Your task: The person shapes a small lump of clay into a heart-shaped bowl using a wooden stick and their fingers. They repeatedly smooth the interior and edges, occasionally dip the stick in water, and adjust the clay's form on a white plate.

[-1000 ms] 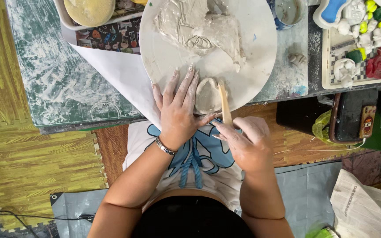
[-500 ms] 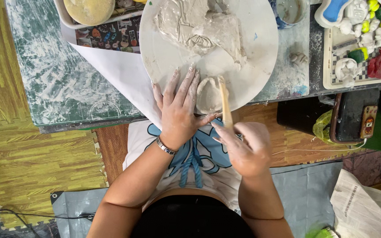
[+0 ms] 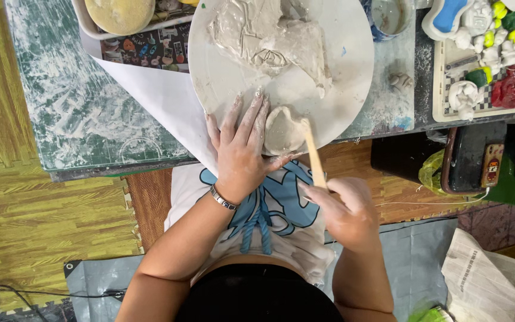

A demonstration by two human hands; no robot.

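The left hand [image 3: 242, 149] lies flat with fingers spread wide on the near edge of a round white board [image 3: 353, 59], its thumb against a small lump of clay [image 3: 281, 128]. The right hand [image 3: 344, 209] is closed around a wooden stick [image 3: 313, 155], whose far tip touches the right side of the lump. A larger slab of clay [image 3: 269, 36] sits farther back on the board. To the far right a tray [image 3: 448, 89] holds small painted figures [image 3: 511, 89]
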